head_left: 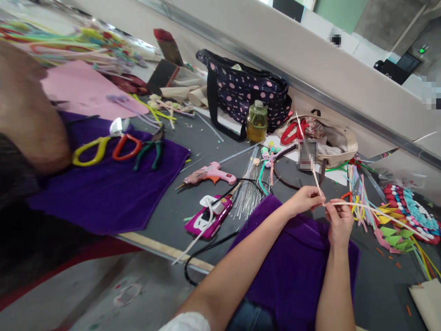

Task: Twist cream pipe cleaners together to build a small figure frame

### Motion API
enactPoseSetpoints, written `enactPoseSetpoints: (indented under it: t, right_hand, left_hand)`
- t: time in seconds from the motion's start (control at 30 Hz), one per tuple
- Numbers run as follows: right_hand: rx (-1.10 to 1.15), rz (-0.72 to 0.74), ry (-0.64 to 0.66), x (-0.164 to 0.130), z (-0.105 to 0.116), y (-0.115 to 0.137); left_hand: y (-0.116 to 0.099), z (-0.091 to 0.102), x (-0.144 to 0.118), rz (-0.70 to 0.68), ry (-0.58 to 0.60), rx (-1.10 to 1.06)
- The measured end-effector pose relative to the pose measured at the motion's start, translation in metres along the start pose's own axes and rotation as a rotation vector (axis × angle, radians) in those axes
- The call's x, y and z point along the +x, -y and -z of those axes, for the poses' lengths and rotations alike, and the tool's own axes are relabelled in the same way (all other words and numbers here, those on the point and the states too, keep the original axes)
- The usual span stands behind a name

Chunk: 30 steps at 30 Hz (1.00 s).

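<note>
Both of my hands meet above a purple cloth at the table's front edge. Between the fingertips of my left hand is a pale pink pipe cleaner, whose twisted part points up and away. My right hand pinches the same pipe cleaner close beside it, and a long pale length runs off to the right. Left of my forearm lie a pink glue gun and a magenta power strip with a white plug in it.
Clear sticks lie behind the cloth. A green bottle stands by a dark patterned bag. Yellow-handled scissors and green pliers rest on another purple cloth, near a co-worker's arm. Colourful craft pieces lie right.
</note>
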State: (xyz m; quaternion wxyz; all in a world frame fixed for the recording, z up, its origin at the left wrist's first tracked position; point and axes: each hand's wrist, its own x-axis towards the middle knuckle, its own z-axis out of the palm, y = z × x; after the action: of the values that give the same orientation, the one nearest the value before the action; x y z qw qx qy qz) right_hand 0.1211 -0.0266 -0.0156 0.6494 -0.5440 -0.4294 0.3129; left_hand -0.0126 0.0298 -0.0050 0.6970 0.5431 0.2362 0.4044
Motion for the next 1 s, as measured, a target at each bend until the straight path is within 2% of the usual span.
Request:
enactPoseSetpoints:
  t: [0.17, 0.6, 1.0]
  right_hand:
    - [-0.066, 0.044, -0.015, 0.0, 0.0, -0.001]
    - [-0.297, 0.206, 0.066, 0.0, 0.001, -0.002]
    - [-0.314, 0.198, 0.037, 0.002, 0.001, -0.008]
  left_hand:
    - [-0.001, 0.001, 0.0, 0.02, 0.012, 0.028]
    - [0.004, 0.002, 0.001, 0.067, -0.071, 0.01]
    - [0.01, 0.001, 0.006, 0.081, -0.154, -0.036]
